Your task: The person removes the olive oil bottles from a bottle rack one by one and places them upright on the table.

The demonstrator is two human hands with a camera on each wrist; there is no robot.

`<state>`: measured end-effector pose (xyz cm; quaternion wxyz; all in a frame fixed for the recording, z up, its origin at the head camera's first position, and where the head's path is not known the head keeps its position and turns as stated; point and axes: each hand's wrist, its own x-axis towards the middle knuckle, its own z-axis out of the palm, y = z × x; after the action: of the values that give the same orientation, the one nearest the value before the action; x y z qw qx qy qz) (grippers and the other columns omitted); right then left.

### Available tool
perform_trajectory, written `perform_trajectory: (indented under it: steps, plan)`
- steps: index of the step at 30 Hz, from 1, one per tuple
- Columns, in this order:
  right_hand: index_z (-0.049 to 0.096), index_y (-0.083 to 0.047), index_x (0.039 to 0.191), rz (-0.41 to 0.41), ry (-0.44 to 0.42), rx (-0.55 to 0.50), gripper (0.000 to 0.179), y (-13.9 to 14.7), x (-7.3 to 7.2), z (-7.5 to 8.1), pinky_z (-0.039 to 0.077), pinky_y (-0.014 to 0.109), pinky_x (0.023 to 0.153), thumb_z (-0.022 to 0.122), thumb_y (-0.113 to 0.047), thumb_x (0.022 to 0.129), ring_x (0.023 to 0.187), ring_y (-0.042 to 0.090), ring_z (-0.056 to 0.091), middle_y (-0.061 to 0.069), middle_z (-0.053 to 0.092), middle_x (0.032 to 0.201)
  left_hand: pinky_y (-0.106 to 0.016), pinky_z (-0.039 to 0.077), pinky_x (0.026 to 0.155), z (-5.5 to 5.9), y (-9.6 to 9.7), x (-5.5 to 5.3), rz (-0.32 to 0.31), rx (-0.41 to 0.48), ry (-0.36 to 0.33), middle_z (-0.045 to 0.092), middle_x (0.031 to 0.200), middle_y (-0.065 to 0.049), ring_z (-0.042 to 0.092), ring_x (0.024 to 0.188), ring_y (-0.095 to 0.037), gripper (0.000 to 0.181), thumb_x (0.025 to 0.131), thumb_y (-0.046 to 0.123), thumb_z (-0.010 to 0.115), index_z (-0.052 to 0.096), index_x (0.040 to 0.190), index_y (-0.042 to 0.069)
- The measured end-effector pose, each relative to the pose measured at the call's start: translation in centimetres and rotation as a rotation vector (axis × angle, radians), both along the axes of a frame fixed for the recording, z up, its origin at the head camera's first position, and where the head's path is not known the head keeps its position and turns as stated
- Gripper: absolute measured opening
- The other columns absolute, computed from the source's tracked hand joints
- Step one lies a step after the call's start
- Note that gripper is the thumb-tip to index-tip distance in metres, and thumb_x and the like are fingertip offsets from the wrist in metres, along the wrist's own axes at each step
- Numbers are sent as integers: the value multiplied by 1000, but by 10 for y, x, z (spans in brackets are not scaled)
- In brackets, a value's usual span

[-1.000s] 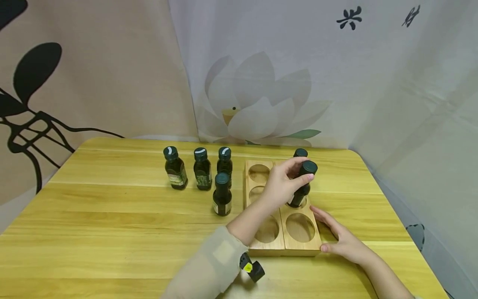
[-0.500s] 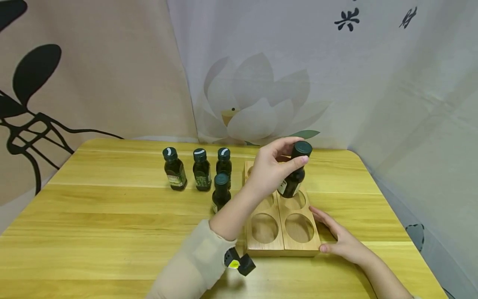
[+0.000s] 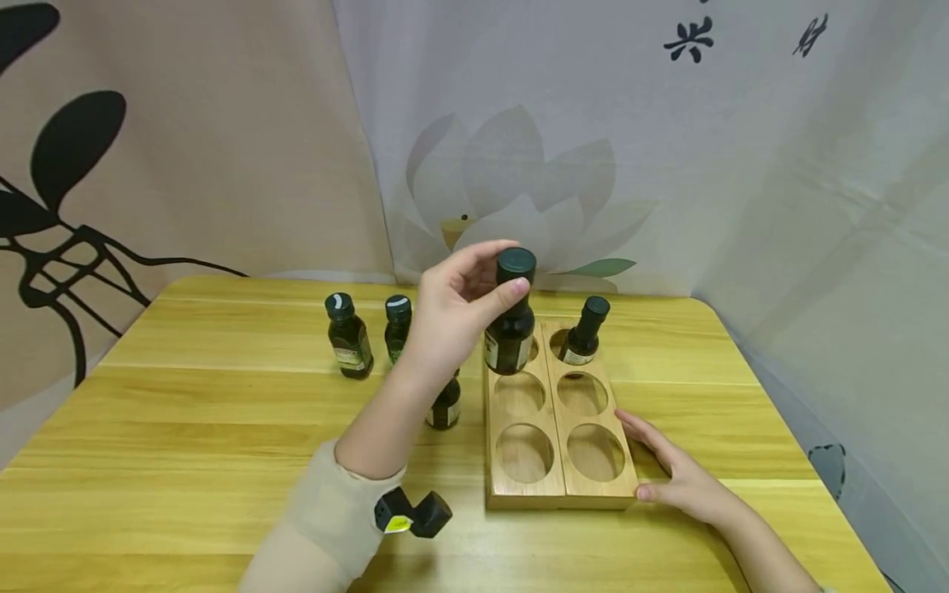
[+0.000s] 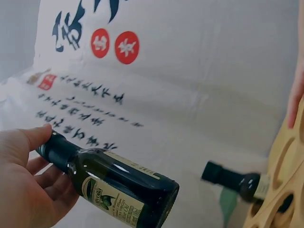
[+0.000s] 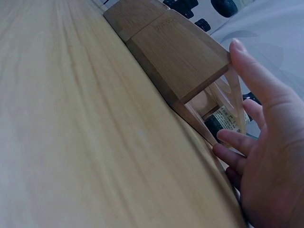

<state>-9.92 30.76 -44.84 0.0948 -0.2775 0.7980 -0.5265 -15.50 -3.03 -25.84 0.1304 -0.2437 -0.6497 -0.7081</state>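
Note:
My left hand [image 3: 448,317] grips a dark olive oil bottle [image 3: 510,338] by its capped neck, holding it raised over the far part of the left row of the wooden rack [image 3: 526,501]. In the left wrist view the bottle's label [image 4: 111,202] faces the camera, and thumb and fingers close round the cap end. A second dark bottle [image 3: 582,339] stands tilted in the far right hole of the rack. My right hand [image 3: 682,482] touches the rack's right side with thumb and fingers spread; the right wrist view shows the fingers near its open side.
Left of the rack stand dark bottles: one at far left [image 3: 350,342], one [image 3: 396,329] partly behind my left hand, and one nearer [image 3: 445,408], mostly covered by the wrist. A printed cloth [image 3: 630,148] hangs behind the table [image 3: 185,461].
The left hand has lifted the bottle out of the rack's middle right hole and carried it up and leftward. The bottle in the far right hole has come into full view. The right hand stays put.

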Motion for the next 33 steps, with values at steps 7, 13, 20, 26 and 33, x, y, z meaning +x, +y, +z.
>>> perform_trajectory:
  steps: [7,13,20,26,33]
  plan:
    - [22,-18,154,-3,1,1,85,1,0,-1,20,16,104,72,-31,86,135,12,32,7,32,152,-32,53,77,5,-32,4,83,-8,-1,66,95,-11,62,86,-23,33,85,2,72,65,118,1]
    - [22,-18,154,-2,6,1,85,1,0,0,20,16,104,72,-31,86,135,11,32,7,32,152,-31,53,77,4,-56,7,155,-12,-1,67,97,-9,62,88,-24,34,85,3,72,65,118,1]
    - [22,-18,154,0,14,7,85,1,0,0,20,16,104,72,-30,86,135,12,32,7,31,153,-28,53,76,0,-80,11,202,16,-18,68,101,-8,62,87,-24,34,85,-1,71,64,118,-2]
    - [22,-18,154,2,15,3,84,1,-1,0,20,16,104,72,-30,86,135,13,32,7,31,152,-25,53,79,-11,-94,14,249,-5,-55,68,103,-6,62,90,-21,33,86,2,71,65,119,1]
    - [22,-18,154,-2,8,8,84,0,-1,0,20,16,104,71,-32,87,135,13,32,7,31,153,-23,53,79,-35,-104,13,285,-84,-92,69,100,1,64,88,-18,35,86,1,71,63,120,-2]
